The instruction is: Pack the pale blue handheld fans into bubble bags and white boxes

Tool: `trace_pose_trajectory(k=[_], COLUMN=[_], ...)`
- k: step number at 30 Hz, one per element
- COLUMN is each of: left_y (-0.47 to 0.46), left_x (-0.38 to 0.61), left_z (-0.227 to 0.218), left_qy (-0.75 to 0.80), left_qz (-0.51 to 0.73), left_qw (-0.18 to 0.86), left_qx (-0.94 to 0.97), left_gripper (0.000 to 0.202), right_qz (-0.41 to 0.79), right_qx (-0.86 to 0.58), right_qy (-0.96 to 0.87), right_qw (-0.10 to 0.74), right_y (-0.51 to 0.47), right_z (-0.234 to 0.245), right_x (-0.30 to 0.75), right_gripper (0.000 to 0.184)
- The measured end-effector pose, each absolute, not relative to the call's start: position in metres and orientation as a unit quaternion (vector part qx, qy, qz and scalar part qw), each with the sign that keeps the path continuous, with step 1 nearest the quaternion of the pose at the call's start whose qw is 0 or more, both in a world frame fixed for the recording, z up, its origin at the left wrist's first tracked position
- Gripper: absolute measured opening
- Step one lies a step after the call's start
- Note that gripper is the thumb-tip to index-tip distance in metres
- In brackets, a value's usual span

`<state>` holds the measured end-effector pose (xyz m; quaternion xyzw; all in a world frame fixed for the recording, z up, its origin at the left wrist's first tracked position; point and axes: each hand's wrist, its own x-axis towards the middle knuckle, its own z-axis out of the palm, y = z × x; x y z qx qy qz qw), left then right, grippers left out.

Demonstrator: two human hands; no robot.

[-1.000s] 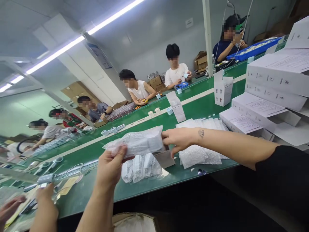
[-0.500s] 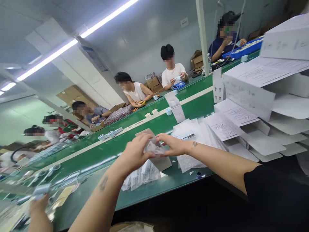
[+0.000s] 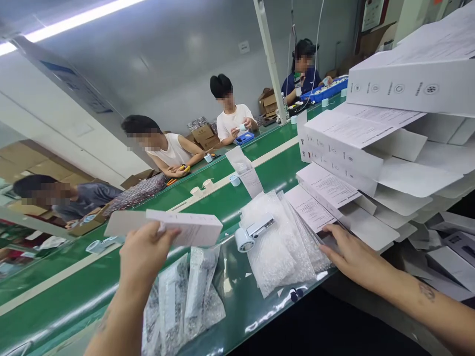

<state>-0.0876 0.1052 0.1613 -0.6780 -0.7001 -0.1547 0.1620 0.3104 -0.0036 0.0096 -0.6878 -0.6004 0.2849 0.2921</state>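
Though partly hidden, white carton (image 3: pixel 185 227) in left hand (image 3: pixel 146 254), fingers closed; right hand (image 3: pixel 352 254) open on bubble-wrap bag (image 3: pixel 274 257)

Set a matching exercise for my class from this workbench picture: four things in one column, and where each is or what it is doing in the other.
Column 1
1. Left hand
2. Right hand
3. Pale blue cylinder
4. White cartons

Column 2
A. Lying on a bubble-wrap pouch
B. Stacked with flaps open
C. Holding up a flat white carton
D. Fingers at the pouch's far edge

Pairs: 1-C; 2-D; 3-A; 4-B
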Motion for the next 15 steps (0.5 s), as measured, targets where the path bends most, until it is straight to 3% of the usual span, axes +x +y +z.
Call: trace_pose_trajectory(k=[3,8,11,15], left_y=[0.162,0.235,0.263,0.276], left_x=[-0.090,-0.101,-0.108,-0.107], left_z=[0.153,0.116,0.107,0.113], left_qy=[-0.711,-0.713,-0.696,-0.660], left_qz=[-0.073,-0.001,0.017,0.038], left_qw=[0.202,0.167,0.148,0.122], left_qx=[-0.670,-0.681,-0.702,-0.740], left_gripper=[0.026,0.020,0.019,0.015], right_qz=[0.338,0.373,0.284,0.064], right_qx=[-0.689,-0.662,-0.654,-0.569], right_qy=[-0.549,-0.455,-0.528,-0.717], right_qw=[0.330,0.464,0.462,0.398], right_y=[0.013,0.026,0.022,0.017], right_z=[0.006,0.010,0.018,0.044], right_x=[0.294,0.268,0.261,0.256], right_gripper=[0.052,0.053,0.047,0.036])
